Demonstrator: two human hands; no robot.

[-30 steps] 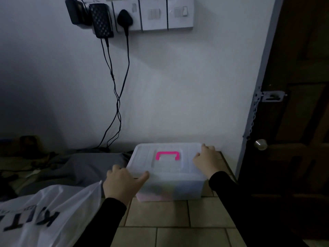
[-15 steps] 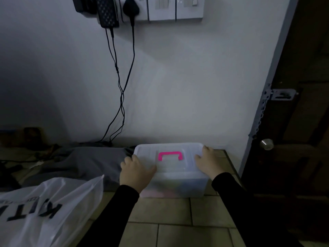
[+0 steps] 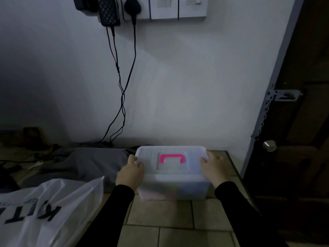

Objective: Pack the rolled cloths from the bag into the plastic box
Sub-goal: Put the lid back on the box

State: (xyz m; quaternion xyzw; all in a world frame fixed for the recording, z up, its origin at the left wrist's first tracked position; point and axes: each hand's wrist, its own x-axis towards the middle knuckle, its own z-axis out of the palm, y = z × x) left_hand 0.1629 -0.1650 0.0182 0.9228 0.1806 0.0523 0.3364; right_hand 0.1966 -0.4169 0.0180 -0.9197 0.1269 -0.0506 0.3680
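A translucent plastic box (image 3: 173, 190) stands on the tiled floor by the wall, its lid (image 3: 147, 157) on and a pink handle (image 3: 172, 158) lying flat on top. Faint pink and blue shapes show through its front wall. My left hand (image 3: 130, 173) grips the lid's left edge. My right hand (image 3: 213, 166) presses on the lid's right edge. A white plastic bag (image 3: 44, 211) with black letters lies at the lower left; what it holds is hidden.
A grey cloth or cushion (image 3: 83, 163) lies left of the box. Black cables (image 3: 122, 97) hang from wall sockets (image 3: 142, 8) above. A dark door (image 3: 293, 139) with a round knob (image 3: 269, 145) stands close on the right. Tiled floor (image 3: 160, 216) stretches in front.
My left hand has slid from the lid's front left corner to its left side. The box sits a little farther from me, nearer the wall. The right hand stays on the right edge.
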